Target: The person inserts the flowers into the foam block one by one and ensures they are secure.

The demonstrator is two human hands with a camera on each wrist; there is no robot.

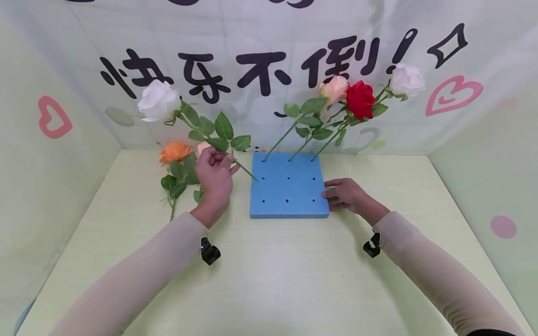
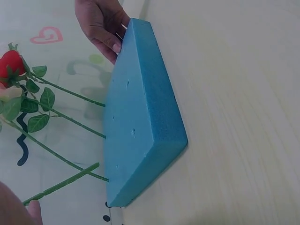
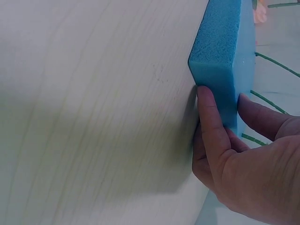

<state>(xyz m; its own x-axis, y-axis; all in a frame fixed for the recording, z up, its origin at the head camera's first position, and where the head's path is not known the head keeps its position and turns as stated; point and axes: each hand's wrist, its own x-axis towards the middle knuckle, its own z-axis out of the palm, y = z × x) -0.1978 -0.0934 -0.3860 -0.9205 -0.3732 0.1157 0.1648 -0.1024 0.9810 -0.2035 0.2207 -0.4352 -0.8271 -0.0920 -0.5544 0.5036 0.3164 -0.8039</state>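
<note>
- The fingers of the left hand (image 1: 215,177) pinch the stem of a white rose (image 1: 159,100); its bloom leans up and to the left beyond them, while its lower end points right, toward the blue foam block (image 1: 275,189).
- The fingers of the right hand (image 1: 346,195) grasp the block's right edge, thumb on the upper face and other fingers along the side, apparently to steady it on the surface (image 1: 269,270).
- Done, by the look of it: the row of holes farthest from the right fingers is filled. Three slanting stems stand there, carrying a peach rose (image 1: 335,88), a red rose (image 1: 360,100) and a second white rose (image 1: 407,80), the blooms ahead of the right fingers.
- Under way: the pinched stem is not yet in. The left wrist view shows its end free, to the right of the left fingers and short of the block's face.
- Left: six bare holes, in the two rows nearer the right fingers. An orange rose (image 1: 175,152) and a pink rose (image 1: 203,147) lie left of and behind the left fingers, the latter mostly hidden. Filling looks about a third complete; whether the hand hides more flowers cannot be told.
</note>
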